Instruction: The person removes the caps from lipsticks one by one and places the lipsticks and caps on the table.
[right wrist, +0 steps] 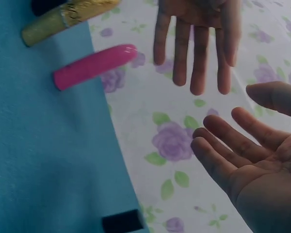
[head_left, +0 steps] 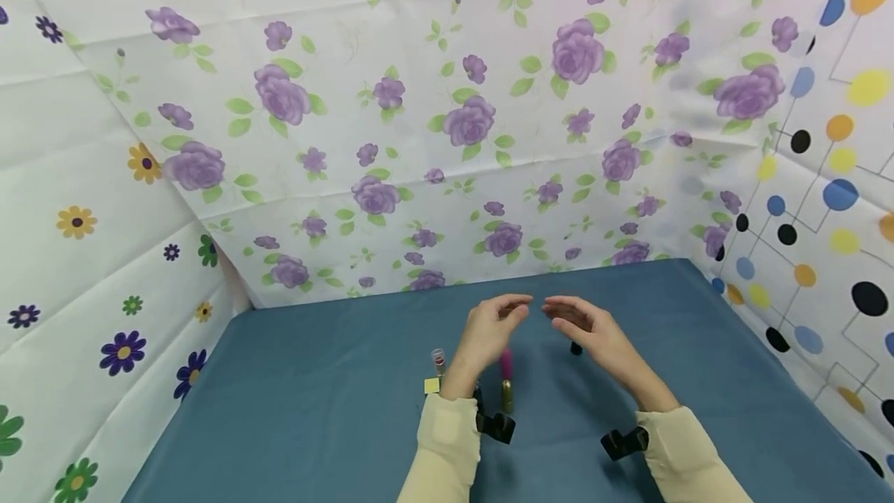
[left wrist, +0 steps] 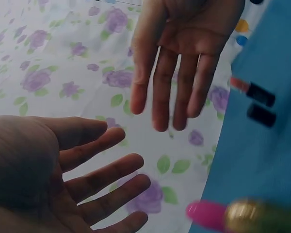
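Note:
Both hands are raised over the blue-covered table with palms turned toward each other and fingers extended. My left hand [head_left: 486,336] holds nothing, and neither does my right hand [head_left: 594,332]; a small gap separates their fingertips in the head view. Below and between them stand out a pink round-ended tube [right wrist: 94,67] and a gold tube [right wrist: 68,20]. A lipstick [left wrist: 253,91] with a coral tip and black case lies beside a short black cap [left wrist: 261,115]. In the head view, my right hand mostly hides this black pair.
Left of my left wrist are a small clear-topped container [head_left: 438,359] and a yellow square [head_left: 431,386], partly hidden by the forearm. Flowered sheeting [head_left: 419,138] rises behind the blue tablecloth [head_left: 314,410], with a dotted sheet [head_left: 810,278] on the right.

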Available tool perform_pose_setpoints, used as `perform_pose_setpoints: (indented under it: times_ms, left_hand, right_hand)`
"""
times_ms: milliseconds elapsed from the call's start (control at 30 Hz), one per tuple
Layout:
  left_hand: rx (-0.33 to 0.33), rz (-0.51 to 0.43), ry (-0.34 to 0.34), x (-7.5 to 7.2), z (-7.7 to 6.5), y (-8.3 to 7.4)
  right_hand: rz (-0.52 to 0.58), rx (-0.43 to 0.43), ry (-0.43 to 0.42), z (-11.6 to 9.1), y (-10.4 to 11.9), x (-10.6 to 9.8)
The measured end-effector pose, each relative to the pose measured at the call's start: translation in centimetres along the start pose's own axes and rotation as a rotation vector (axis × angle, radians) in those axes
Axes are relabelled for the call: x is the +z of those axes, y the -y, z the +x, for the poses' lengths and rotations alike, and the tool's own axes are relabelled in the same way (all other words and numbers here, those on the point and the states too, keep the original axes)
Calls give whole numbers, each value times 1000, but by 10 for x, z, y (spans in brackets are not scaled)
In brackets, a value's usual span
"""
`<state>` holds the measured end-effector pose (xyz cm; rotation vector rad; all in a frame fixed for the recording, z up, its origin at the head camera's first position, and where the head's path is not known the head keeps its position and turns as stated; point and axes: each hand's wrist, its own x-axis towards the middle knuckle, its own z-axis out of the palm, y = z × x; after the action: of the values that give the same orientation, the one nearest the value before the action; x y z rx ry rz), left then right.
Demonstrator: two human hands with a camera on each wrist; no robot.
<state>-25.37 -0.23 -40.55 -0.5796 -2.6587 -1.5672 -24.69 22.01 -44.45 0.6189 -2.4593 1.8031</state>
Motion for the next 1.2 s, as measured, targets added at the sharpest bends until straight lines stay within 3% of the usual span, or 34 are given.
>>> perform_pose_setpoints:
  times_ms: [233, 467, 800, 1000, 1200]
  left_hand:
    - [-65, 140, 104, -15, -4, -1]
    - [-85, 302, 267, -20, -5, -1]
    - [-79, 324, 428, -40, 5, -5]
    - [-73, 394, 502, -39, 10, -7]
    - [-102, 477, 529, -33, 12, -4]
  right_hand:
    - [23, 68, 38, 2, -7, 11]
    - [89, 119, 170, 1, -19, 17]
    - [150, 208, 313, 8, -24, 20]
    - [160, 251, 356, 9, -28, 28]
    - [165, 261, 357, 10, -31, 35]
